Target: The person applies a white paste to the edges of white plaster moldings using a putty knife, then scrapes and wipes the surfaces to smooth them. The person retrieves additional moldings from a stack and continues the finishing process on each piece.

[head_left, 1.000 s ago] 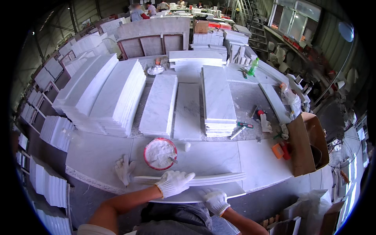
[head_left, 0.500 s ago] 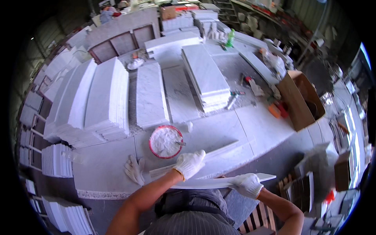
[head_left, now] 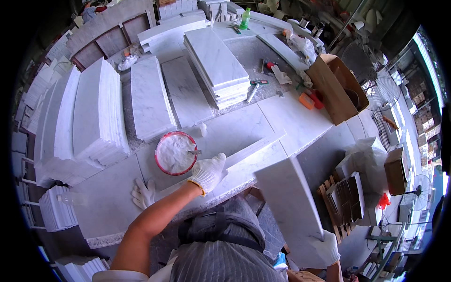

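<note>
My right hand (head_left: 325, 247), in a white knit glove, grips the lower right edge of a grey-veined marble slab (head_left: 289, 207). The slab hangs steeply tilted beside my body, off the front edge of the table. My left hand (head_left: 209, 173), gloved the same way, is closed over a long, narrow marble strip (head_left: 251, 151) lying along the table; its fingertips are partly hidden. Just beyond that hand stands a red-rimmed bowl (head_left: 164, 170) of white paste (head_left: 174, 152), with a metal-bladed spatula (head_left: 194, 152) in it. An empty white glove (head_left: 143, 193) lies left of the strip.
Stacks of marble slabs (head_left: 98, 103) fill the left, and another stack (head_left: 216, 58) stands mid-table. A cardboard box (head_left: 329, 89), an orange block (head_left: 306, 100) and a green bottle (head_left: 245, 19) are farther off. A wooden pallet (head_left: 327, 190) and fan (head_left: 416, 191) stand at right.
My right hand has swung the slab away from the table edge, down and to the right, turning its broad face into view. My left hand stays at the strip while the whole view has shifted.
</note>
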The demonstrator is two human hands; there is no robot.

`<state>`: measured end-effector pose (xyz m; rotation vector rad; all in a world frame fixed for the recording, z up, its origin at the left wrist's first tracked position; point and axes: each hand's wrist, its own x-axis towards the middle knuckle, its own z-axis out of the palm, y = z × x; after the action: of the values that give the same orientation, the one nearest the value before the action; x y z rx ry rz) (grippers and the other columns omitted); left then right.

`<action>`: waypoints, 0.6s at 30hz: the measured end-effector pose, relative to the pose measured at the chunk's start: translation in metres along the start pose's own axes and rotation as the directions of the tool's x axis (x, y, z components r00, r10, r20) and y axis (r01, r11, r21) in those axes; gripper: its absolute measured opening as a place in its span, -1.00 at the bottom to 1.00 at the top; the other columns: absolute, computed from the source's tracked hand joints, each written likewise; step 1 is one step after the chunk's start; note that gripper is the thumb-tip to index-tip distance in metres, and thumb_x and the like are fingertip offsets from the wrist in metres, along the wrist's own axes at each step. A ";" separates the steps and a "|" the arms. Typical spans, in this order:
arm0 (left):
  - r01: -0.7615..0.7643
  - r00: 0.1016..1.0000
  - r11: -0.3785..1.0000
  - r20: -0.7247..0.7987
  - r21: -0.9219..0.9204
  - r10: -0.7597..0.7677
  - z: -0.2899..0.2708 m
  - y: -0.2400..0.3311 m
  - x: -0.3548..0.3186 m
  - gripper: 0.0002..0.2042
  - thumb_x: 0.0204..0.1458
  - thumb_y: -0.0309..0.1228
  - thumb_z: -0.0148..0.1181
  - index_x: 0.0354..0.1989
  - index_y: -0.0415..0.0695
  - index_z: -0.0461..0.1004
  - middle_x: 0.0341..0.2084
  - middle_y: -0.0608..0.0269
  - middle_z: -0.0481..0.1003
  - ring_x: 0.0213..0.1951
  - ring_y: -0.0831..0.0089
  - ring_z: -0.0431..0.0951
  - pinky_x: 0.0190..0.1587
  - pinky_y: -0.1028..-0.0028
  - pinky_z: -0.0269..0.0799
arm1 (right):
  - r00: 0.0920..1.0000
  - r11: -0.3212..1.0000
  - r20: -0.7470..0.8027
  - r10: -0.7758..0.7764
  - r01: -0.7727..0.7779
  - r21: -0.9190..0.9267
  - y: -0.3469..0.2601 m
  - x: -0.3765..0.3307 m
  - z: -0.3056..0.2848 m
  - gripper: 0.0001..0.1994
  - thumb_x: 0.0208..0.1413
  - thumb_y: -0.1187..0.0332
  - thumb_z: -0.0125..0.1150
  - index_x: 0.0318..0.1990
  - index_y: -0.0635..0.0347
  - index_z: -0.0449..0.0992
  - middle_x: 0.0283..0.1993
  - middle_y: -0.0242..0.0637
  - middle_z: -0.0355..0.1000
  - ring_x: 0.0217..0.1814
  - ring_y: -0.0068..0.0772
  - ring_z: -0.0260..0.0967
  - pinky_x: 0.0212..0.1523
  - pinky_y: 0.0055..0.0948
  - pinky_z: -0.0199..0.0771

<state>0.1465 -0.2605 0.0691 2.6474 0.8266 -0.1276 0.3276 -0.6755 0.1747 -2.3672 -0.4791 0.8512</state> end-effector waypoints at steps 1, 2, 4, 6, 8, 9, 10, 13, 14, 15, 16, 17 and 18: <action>0.008 1.000 1.000 0.000 -0.005 -0.008 0.000 0.000 -0.001 -0.60 0.10 -0.10 0.17 -0.18 -0.18 0.25 -0.44 -0.06 0.54 -0.41 -0.04 0.62 -0.35 0.00 0.48 | 0.999 0.998 -0.032 0.032 -0.030 0.053 -0.003 -0.002 -0.005 -0.76 -0.02 0.37 0.33 -0.23 0.35 0.63 -0.47 -0.34 0.54 -0.43 -0.61 0.43 -0.41 -0.49 0.43; 0.013 1.000 1.000 -0.004 -0.002 -0.013 -0.002 0.000 -0.002 -0.60 0.10 -0.10 0.17 -0.18 -0.18 0.25 -0.44 -0.06 0.54 -0.41 -0.04 0.62 -0.35 0.00 0.48 | 0.996 0.992 -0.065 0.062 -0.054 0.115 -0.014 -0.004 -0.011 -0.76 -0.02 0.39 0.31 -0.23 0.37 0.63 -0.47 -0.36 0.53 -0.43 -0.60 0.42 -0.41 -0.50 0.41; 0.045 0.998 0.999 0.032 -0.004 -0.045 -0.005 0.002 -0.003 -0.60 0.10 -0.10 0.17 -0.18 -0.18 0.25 -0.45 -0.05 0.54 -0.41 -0.03 0.62 -0.36 0.00 0.48 | 0.985 0.966 -0.125 0.122 -0.089 0.241 -0.033 0.005 -0.019 -0.77 -0.01 0.42 0.25 -0.22 0.39 0.62 -0.47 -0.38 0.51 -0.44 -0.60 0.39 -0.41 -0.51 0.38; 0.030 0.999 1.000 0.018 0.002 -0.030 -0.005 0.005 0.003 -0.60 0.09 -0.10 0.17 -0.18 -0.17 0.25 -0.46 -0.04 0.54 -0.43 -0.02 0.61 -0.38 0.01 0.48 | 0.972 0.965 -0.225 0.064 -0.003 0.263 -0.038 0.028 -0.029 -0.76 -0.01 0.43 0.20 -0.20 0.39 0.60 -0.42 -0.42 0.49 -0.41 -0.63 0.35 -0.41 -0.53 0.33; 0.006 0.999 1.000 -0.034 0.013 -0.006 0.001 0.003 0.000 -0.61 0.09 -0.10 0.17 -0.19 -0.16 0.25 -0.48 -0.02 0.53 -0.46 -0.02 0.60 -0.41 0.01 0.47 | 0.964 0.964 -0.267 -0.008 0.079 0.254 -0.051 0.062 -0.041 -0.75 0.00 0.43 0.19 -0.18 0.39 0.59 -0.38 -0.41 0.50 -0.38 -0.65 0.36 -0.39 -0.53 0.34; 0.050 0.999 0.998 -0.010 0.023 -0.050 -0.003 0.006 0.001 -0.62 0.07 -0.11 0.19 -0.21 -0.14 0.25 -0.50 0.01 0.53 -0.50 0.00 0.59 -0.46 0.02 0.45 | 0.961 0.959 -0.275 -0.034 0.108 0.261 -0.054 0.082 -0.046 -0.74 0.00 0.43 0.17 -0.17 0.39 0.58 -0.38 -0.40 0.50 -0.38 -0.64 0.36 -0.38 -0.54 0.35; 0.032 0.999 0.999 -0.034 0.018 -0.032 0.000 0.005 0.000 -0.62 0.07 -0.11 0.20 -0.21 -0.14 0.25 -0.51 0.03 0.53 -0.52 0.01 0.59 -0.47 0.02 0.45 | 0.958 0.954 -0.280 -0.061 0.139 0.266 -0.056 0.106 -0.050 -0.74 0.01 0.43 0.16 -0.16 0.40 0.58 -0.37 -0.39 0.51 -0.37 -0.64 0.36 -0.37 -0.54 0.36; 0.022 0.999 1.000 -0.044 0.016 -0.022 0.000 0.005 0.000 -0.62 0.04 -0.10 0.24 -0.21 -0.11 0.27 -0.52 0.09 0.53 -0.53 0.06 0.59 -0.48 0.05 0.45 | 0.956 0.948 -0.268 -0.123 0.193 0.252 -0.078 0.183 -0.059 -0.73 0.03 0.43 0.13 -0.14 0.41 0.58 -0.35 -0.38 0.52 -0.36 -0.63 0.37 -0.34 -0.54 0.39; 0.028 0.999 1.000 -0.043 0.012 -0.027 -0.002 0.008 0.001 -0.62 0.04 -0.10 0.24 -0.21 -0.10 0.28 -0.52 0.09 0.53 -0.52 0.07 0.59 -0.47 0.05 0.45 | 0.955 0.950 -0.264 -0.135 0.200 0.238 -0.084 0.208 -0.064 -0.72 0.04 0.42 0.13 -0.14 0.41 0.58 -0.35 -0.38 0.52 -0.36 -0.62 0.37 -0.33 -0.54 0.40; 0.033 0.999 0.999 -0.042 0.008 -0.032 -0.003 0.010 0.002 -0.62 0.04 -0.10 0.24 -0.20 -0.10 0.29 -0.52 0.10 0.53 -0.51 0.08 0.60 -0.47 0.06 0.45 | 0.939 0.946 -0.275 -0.205 0.262 0.188 -0.080 0.240 -0.070 -0.71 0.07 0.40 0.14 -0.13 0.43 0.57 -0.35 -0.38 0.51 -0.35 -0.62 0.38 -0.33 -0.52 0.41; 0.045 0.998 0.999 -0.036 0.013 -0.044 -0.006 0.012 0.003 -0.62 0.04 -0.09 0.25 -0.20 -0.10 0.30 -0.52 0.11 0.53 -0.50 0.09 0.60 -0.46 0.07 0.45 | 0.950 0.941 -0.222 -0.219 0.266 0.211 -0.087 0.269 -0.073 -0.71 0.07 0.39 0.15 -0.13 0.43 0.58 -0.35 -0.38 0.51 -0.35 -0.62 0.38 -0.33 -0.52 0.41; 0.071 0.997 0.997 -0.007 0.012 -0.071 -0.010 0.014 0.005 -0.63 0.04 -0.09 0.24 -0.20 -0.09 0.32 -0.50 0.12 0.54 -0.49 0.10 0.60 -0.45 0.08 0.45 | 0.959 0.937 -0.171 -0.225 0.261 0.232 -0.097 0.296 -0.076 -0.71 0.07 0.38 0.16 -0.13 0.43 0.58 -0.35 -0.39 0.51 -0.35 -0.63 0.38 -0.34 -0.52 0.41; 0.096 0.995 0.995 0.022 0.011 -0.096 -0.015 0.017 0.008 -0.64 0.04 -0.09 0.24 -0.20 -0.09 0.34 -0.49 0.12 0.54 -0.48 0.10 0.60 -0.44 0.09 0.45 | 0.966 0.933 -0.121 -0.230 0.255 0.254 -0.107 0.323 -0.078 -0.71 0.08 0.37 0.17 -0.13 0.43 0.58 -0.35 -0.39 0.51 -0.35 -0.64 0.38 -0.34 -0.52 0.41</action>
<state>0.1619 -0.2637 0.0868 2.6109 0.9488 -0.1864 0.6020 -0.4623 0.1415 -2.0381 -0.5683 0.6480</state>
